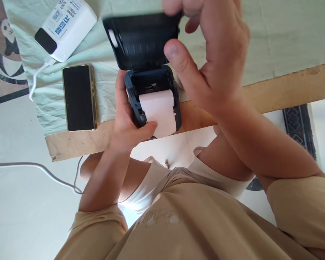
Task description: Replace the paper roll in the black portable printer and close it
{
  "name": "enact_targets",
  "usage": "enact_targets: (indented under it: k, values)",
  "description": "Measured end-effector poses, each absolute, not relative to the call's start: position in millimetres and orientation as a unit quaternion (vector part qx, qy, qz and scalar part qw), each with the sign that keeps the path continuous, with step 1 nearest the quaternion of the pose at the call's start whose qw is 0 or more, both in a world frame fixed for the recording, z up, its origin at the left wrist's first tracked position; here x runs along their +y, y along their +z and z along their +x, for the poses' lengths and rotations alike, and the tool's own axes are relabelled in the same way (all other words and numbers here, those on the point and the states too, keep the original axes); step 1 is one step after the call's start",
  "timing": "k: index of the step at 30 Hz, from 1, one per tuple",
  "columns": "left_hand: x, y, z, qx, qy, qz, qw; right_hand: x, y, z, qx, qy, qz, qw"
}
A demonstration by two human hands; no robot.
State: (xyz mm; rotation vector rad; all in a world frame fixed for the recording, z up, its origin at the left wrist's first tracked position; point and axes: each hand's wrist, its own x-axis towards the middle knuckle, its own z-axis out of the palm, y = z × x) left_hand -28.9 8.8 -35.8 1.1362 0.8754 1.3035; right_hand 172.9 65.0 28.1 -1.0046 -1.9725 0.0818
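Portable printer [137, 77], its lid [143, 45] raised, at the near edge of the cloth-covered table [81, 141]. The left hand [127, 122] clasps the printer's left side, thumb on the paper strip [162, 112]; the right hand [219, 54] is at the lid's right side, its grip undeterminable. Smartphone [79, 97]: near-left corner. Power bank [73, 32], with white cable [38, 74]: beyond, toward the left edge.
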Motion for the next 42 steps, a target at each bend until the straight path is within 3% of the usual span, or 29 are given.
enact_targets:
  k: [5, 13, 20, 22, 24, 28, 38, 42]
  values:
    - [12.0, -45.6, -30.7, 0.386, 0.562, 0.461, 0.568, 59.8, 26.1, 175.7, -0.844, 0.015, -0.364, 0.395]
    - [17.9, -49.0, -38.7, 0.333, 0.544, 0.482, 0.601, 50.6, 12.5, 181.9, -0.859, 0.019, -0.342, 0.380]
    - [18.0, -52.6, -37.2, 0.323, 0.536, 0.475, 0.618, 50.6, 16.4, 180.6, -0.881, 0.037, -0.368, 0.294]
    - [18.3, -52.9, -35.3, 0.257, 0.554, 0.478, 0.632, 49.7, 18.3, 178.9, -0.883, 0.042, -0.374, 0.279]
    - [17.1, -50.1, -32.4, 0.238, 0.588, 0.461, 0.620, 48.2, 19.3, 177.6, -0.879, 0.044, -0.378, 0.289]
    - [10.2, -38.7, -26.2, 0.346, 0.598, 0.421, 0.587, 44.8, 20.6, 178.3, -0.866, 0.081, -0.355, 0.344]
    - [7.6, -31.1, -27.7, 0.374, 0.561, 0.452, 0.584, 46.6, 27.7, 179.7, -0.889, 0.092, -0.330, 0.304]
    - [10.0, -23.5, -27.0, 0.307, 0.561, 0.468, 0.609, 43.0, 27.5, 177.0, -0.877, 0.084, -0.361, 0.305]
